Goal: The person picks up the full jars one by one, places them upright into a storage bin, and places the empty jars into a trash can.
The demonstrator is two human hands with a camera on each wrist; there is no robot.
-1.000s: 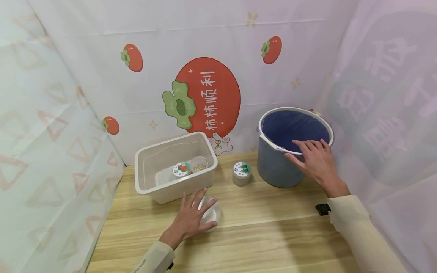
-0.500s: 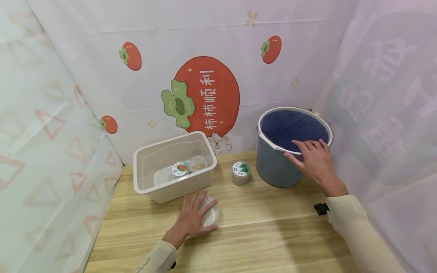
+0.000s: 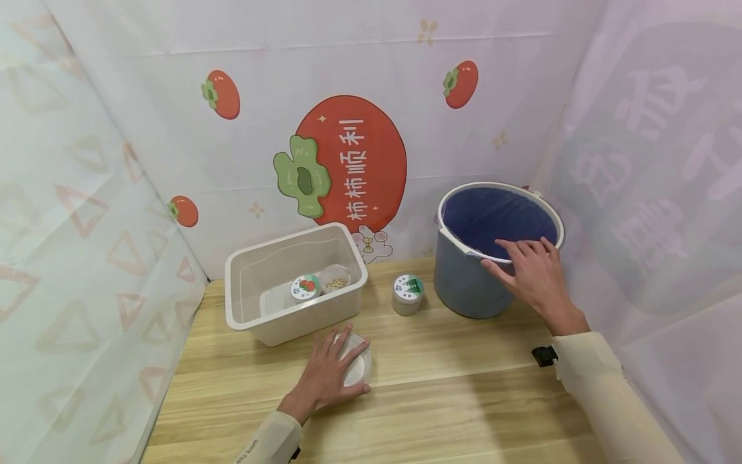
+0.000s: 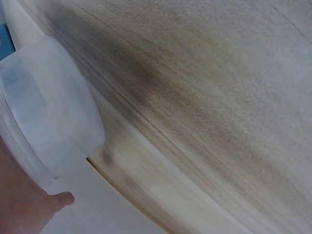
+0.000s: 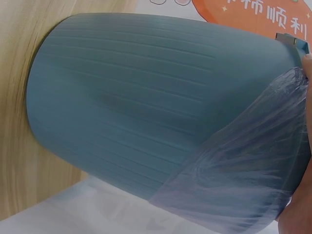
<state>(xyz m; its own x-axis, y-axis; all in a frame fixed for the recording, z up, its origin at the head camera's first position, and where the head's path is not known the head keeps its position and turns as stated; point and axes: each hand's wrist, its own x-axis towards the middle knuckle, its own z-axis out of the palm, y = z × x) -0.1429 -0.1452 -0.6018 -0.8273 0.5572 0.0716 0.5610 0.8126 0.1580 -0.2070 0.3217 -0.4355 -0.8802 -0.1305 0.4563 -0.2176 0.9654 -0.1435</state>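
A clear plastic jar [image 3: 359, 368] stands on the wooden table at front centre. My left hand [image 3: 324, 372] spreads over it from the left, with fingers across its far rim and the thumb at its near side. The left wrist view has the jar's translucent wall [image 4: 68, 92] close up, the thumb beside its ridged rim. At the right, my right hand [image 3: 536, 274] grips the white rim of a blue-grey bucket [image 3: 469, 290], fingers reaching over its inside. A thin plastic bag [image 5: 234, 170] hangs over the bucket's outer wall in the right wrist view.
A beige rectangular bin [image 3: 243, 283] stands at back left. Inside it are a round container with a tomato label [image 3: 304, 287] and a clear cup of pale seeds [image 3: 337, 281]. A small jar with a green-printed lid [image 3: 407, 295] stands between bin and bucket. Printed cloth walls surround the table.
The head view has shifted very slightly. Both hands keep their places, the left at the clear jar and the right on the bucket rim.
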